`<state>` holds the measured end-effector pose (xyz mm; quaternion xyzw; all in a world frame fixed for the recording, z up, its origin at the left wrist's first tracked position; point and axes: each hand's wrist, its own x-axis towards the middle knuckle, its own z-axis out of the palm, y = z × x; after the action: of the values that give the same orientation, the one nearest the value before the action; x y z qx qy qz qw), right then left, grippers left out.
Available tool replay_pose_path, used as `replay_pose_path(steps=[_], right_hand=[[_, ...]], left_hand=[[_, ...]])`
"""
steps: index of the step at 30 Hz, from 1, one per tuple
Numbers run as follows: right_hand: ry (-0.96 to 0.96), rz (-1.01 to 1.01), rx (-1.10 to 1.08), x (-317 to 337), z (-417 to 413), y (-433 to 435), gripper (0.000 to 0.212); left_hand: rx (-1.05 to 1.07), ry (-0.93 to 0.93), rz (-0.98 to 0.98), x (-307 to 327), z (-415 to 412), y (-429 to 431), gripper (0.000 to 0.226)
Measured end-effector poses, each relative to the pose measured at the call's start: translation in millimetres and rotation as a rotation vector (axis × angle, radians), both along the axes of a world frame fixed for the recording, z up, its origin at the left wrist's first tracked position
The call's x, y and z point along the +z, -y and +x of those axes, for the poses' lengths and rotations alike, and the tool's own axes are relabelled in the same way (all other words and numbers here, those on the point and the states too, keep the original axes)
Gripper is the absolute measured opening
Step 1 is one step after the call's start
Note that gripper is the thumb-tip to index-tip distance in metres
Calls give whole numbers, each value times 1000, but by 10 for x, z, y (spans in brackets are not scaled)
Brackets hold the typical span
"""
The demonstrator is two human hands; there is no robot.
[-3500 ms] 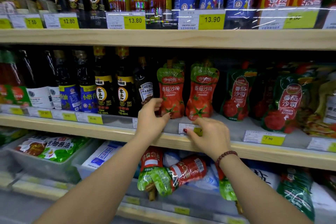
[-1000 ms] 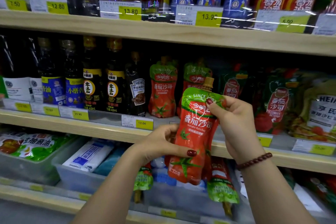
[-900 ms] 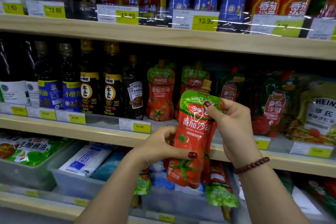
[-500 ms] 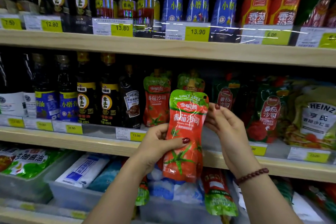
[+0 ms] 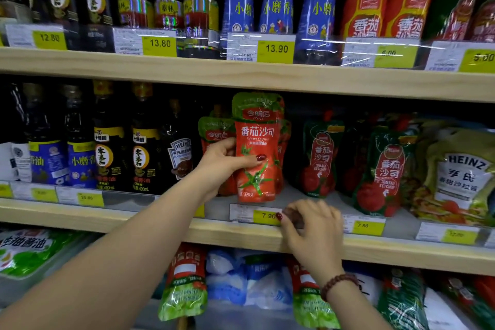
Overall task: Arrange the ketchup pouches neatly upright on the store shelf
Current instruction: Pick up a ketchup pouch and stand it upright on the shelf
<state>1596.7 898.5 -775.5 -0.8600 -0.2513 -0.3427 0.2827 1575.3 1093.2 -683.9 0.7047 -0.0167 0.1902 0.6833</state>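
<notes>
Your left hand (image 5: 225,161) grips the ketchup pouch (image 5: 257,153) upright on the shelf (image 5: 160,225) — right hand (image 5: 312,225) empty — more pouches (image 5: 184,284) hang below.

"7.90" price tag (image 5: 256,214) — "HEINZ" bag (image 5: 459,175), perhaps dressing

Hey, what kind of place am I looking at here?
Most likely a grocery store's condiment aisle. Wooden shelves carry yellow price tags, rows of sauce bottles, and ketchup pouches, one held upright by the left hand.
</notes>
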Motion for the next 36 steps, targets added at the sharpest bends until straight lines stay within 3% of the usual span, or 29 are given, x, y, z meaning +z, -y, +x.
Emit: replay_pose_path(steps=[16,23,24,26,28,29,36], right_hand=[[53,-36,-50,-115,45,-17,10],[57,-23,-40,-114,41,-23,8],[57,-19,-40,-116,41,-25,8],[56,-12,-42,-122,40,-26,8],[56,-7,-45,-123,35,-33,7],[56,-5,-45,-123,33,-35,7],[69,-3,-42,-132,32,-30,10]], left_hand=[[-76,-127,159,-308,284,-41,48],[86,-58,353,-326,209,-28,45],[159,-16,431,-342,180,-12,51],[286,56,551,-402,116,26,85],[331,104,613,-479,52,60,119],[329,134,642,-509,30,72,124],[298,172,743,-474,50,87,112]])
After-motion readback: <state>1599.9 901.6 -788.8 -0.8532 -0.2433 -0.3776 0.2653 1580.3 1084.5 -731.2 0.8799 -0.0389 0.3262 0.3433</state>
